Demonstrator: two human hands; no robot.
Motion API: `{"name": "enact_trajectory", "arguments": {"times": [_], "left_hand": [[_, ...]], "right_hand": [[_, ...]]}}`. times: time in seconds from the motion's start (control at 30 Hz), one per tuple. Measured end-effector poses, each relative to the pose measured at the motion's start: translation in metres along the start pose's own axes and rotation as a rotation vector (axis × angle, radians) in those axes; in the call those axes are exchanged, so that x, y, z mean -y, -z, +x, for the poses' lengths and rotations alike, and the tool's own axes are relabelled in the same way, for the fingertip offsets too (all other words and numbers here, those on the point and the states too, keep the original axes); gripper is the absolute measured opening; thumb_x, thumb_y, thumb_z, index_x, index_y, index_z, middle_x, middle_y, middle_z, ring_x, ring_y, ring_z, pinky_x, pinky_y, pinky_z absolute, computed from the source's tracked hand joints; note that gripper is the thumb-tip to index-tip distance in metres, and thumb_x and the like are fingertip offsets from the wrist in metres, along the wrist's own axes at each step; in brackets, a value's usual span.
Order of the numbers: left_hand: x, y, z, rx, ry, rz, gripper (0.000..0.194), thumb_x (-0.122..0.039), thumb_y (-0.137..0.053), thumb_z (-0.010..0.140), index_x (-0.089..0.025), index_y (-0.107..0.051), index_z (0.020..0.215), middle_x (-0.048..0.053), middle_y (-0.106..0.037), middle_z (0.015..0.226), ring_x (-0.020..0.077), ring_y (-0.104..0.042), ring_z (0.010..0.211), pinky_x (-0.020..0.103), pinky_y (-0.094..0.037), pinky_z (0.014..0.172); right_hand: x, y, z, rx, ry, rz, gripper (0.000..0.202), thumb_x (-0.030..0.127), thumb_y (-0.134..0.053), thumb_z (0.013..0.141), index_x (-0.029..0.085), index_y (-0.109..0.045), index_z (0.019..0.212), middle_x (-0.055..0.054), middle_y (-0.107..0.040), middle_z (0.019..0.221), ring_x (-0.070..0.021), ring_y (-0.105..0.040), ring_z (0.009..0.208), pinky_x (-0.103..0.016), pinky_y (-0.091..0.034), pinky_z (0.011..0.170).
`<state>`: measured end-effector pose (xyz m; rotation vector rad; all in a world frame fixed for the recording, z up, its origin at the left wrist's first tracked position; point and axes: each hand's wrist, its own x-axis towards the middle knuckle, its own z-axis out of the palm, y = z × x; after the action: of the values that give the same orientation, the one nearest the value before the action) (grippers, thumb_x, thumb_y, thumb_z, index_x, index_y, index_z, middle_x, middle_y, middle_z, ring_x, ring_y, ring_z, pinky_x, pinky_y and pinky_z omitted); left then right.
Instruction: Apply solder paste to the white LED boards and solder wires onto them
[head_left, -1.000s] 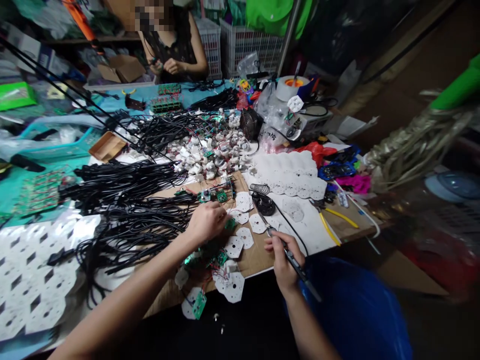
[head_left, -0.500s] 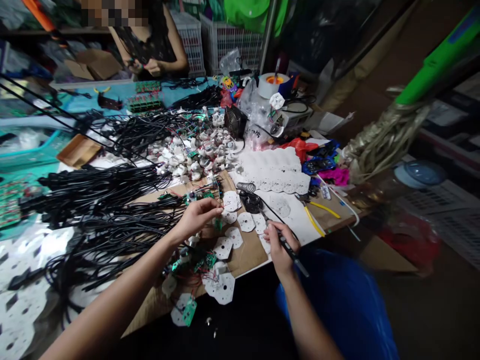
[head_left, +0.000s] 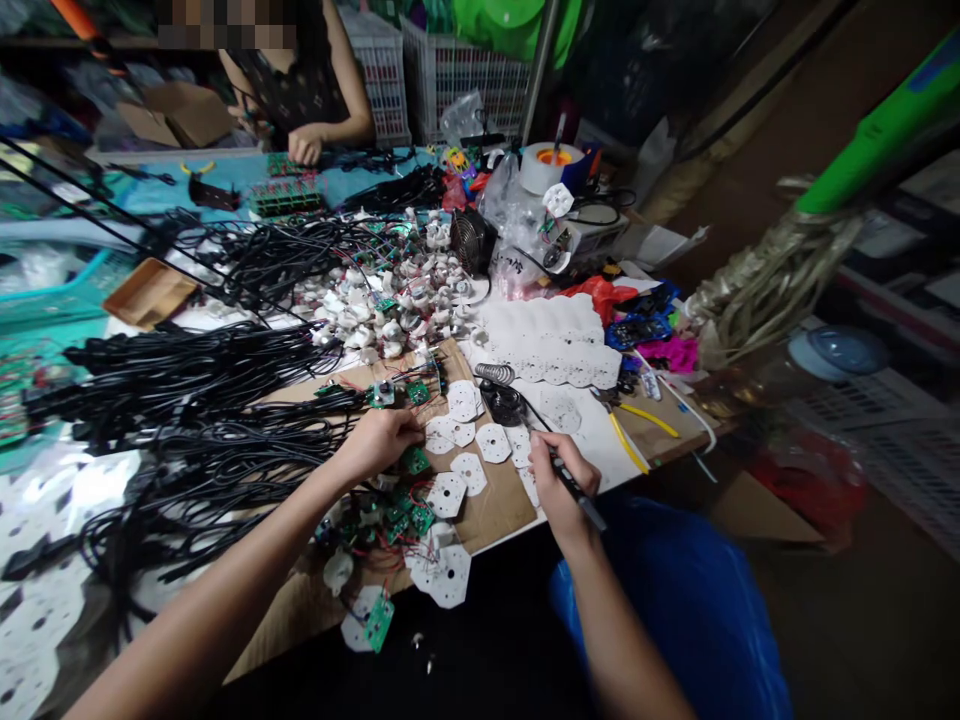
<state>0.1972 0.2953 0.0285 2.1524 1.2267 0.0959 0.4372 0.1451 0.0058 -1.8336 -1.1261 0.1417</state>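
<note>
My right hand (head_left: 562,475) is closed round the dark handle of a soldering iron (head_left: 576,487), whose front end points toward a black coiled stand (head_left: 504,402). Over the cardboard (head_left: 491,510), my left hand (head_left: 390,438) has its fingers pressed together; whatever they pinch is too small to make out. Beside it are green circuit boards (head_left: 417,392) with wires. White octagonal plates (head_left: 493,443) are spread between my hands. More boards with red wires (head_left: 405,515) and white parts lie just below my left hand.
Black cable bundles (head_left: 202,370) cover the left side. White parts (head_left: 397,300) are heaped at the centre back. Yellow-handled pliers (head_left: 630,430) lie at the right, above a blue bin (head_left: 675,600). Across the table, a person's hand (head_left: 306,145) rests near circuit boards.
My left hand has moved left and slightly down, off the white plates. My right hand with the iron has barely shifted. The other person's hands have moved apart.
</note>
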Motion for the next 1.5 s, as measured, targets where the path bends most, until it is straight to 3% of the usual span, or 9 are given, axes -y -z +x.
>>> {"name": "enact_trajectory", "arguments": {"times": [0.13,0.3,0.57,0.8,1.27,1.5], "left_hand": [[0.002,-0.002,-0.005,-0.006,0.023,-0.072,0.022,-0.038,-0.062,0.082,-0.020,-0.076,0.082,0.003,-0.075,0.077,0.0177,-0.065,0.069,0.025,-0.044,0.065],[0.004,-0.005,-0.007,-0.001,0.051,-0.090,0.022,-0.036,-0.061,0.082,-0.020,-0.076,0.085,0.002,-0.074,0.076,0.0161,-0.063,0.066,0.025,-0.043,0.065],[0.003,-0.007,-0.005,-0.032,0.111,-0.050,0.019,-0.029,-0.059,0.080,-0.017,-0.073,0.075,0.002,-0.067,0.065,0.0158,-0.058,0.061,0.025,-0.038,0.061],[0.005,-0.009,-0.003,-0.027,0.135,-0.068,0.019,-0.029,-0.058,0.078,-0.016,-0.072,0.075,0.002,-0.067,0.063,0.0166,-0.058,0.060,0.025,-0.036,0.058],[0.006,-0.009,-0.002,-0.015,0.122,-0.078,0.019,-0.029,-0.058,0.078,-0.016,-0.071,0.073,0.002,-0.067,0.063,0.0163,-0.058,0.060,0.025,-0.036,0.058],[0.003,-0.007,-0.003,-0.005,0.131,-0.089,0.017,-0.026,-0.058,0.076,-0.018,-0.071,0.074,0.000,-0.065,0.059,0.0152,-0.057,0.057,0.024,-0.037,0.057]], "right_hand": [[0.008,0.004,0.001,0.002,-0.041,0.001,0.027,0.042,-0.059,0.095,0.018,-0.073,0.090,-0.006,-0.075,0.071,-0.0177,-0.072,0.060,-0.023,-0.055,0.056],[0.022,0.004,-0.019,0.043,-0.029,0.162,0.023,0.037,-0.061,0.094,0.018,-0.073,0.098,-0.004,-0.074,0.071,-0.0158,-0.070,0.056,-0.024,-0.057,0.056],[0.041,-0.030,-0.051,0.200,-0.043,0.379,0.023,0.036,-0.058,0.095,0.019,-0.073,0.099,-0.003,-0.075,0.072,-0.0158,-0.072,0.055,-0.025,-0.060,0.055],[0.042,-0.049,-0.051,0.262,-0.083,0.457,0.025,0.039,-0.058,0.095,0.019,-0.072,0.097,-0.002,-0.074,0.071,-0.0135,-0.070,0.050,-0.021,-0.058,0.048],[0.046,-0.045,-0.047,0.361,-0.126,0.451,0.025,0.039,-0.057,0.096,0.019,-0.070,0.099,-0.001,-0.074,0.071,-0.0140,-0.071,0.054,-0.022,-0.059,0.052],[0.047,-0.046,-0.046,0.336,-0.094,0.415,0.026,0.041,-0.056,0.095,0.019,-0.071,0.095,-0.002,-0.075,0.071,-0.0142,-0.071,0.052,-0.022,-0.059,0.050]]}}
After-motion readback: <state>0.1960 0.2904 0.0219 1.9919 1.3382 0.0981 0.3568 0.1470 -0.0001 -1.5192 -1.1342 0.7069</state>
